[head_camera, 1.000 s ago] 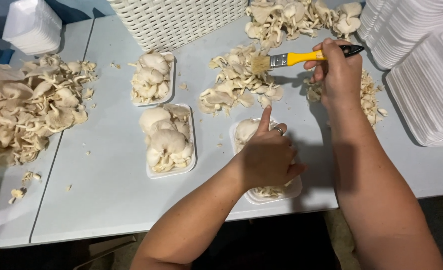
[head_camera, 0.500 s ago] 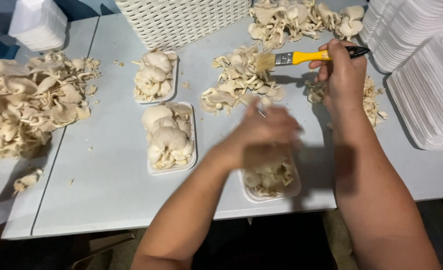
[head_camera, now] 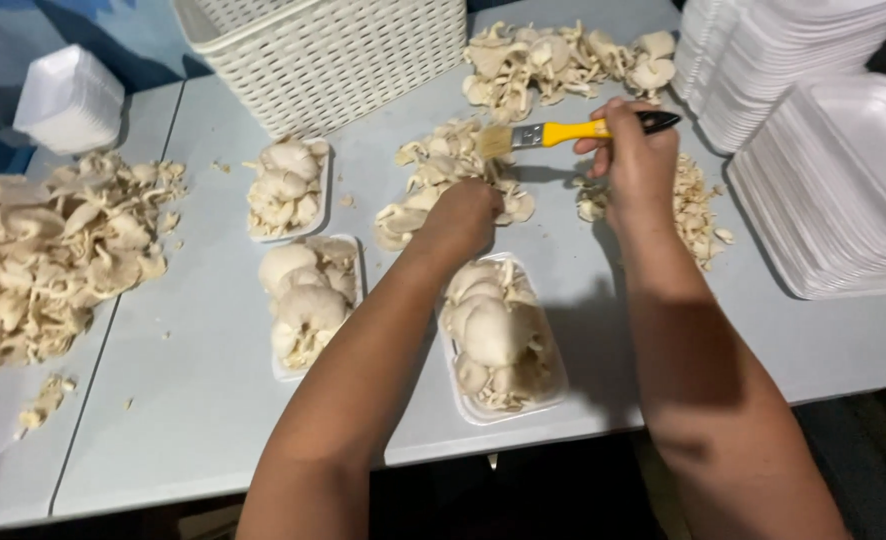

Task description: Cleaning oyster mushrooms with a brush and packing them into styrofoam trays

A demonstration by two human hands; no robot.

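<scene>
Head view: right hand point(head_camera: 641, 160) fingers closed around the yellow-handled brush point(head_camera: 563, 132). Left hand point(head_camera: 466, 215) rests on the mushroom pile point(head_camera: 443, 180) beyond the filled tray point(head_camera: 555, 392); finger state cannot be told. Risk: a firm grasp may tear the caps

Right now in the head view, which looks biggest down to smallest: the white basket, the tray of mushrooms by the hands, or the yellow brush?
1. White basket, though cut off by the frame.
2. Tray of mushrooms.
3. Yellow brush, in the right hand.
</scene>
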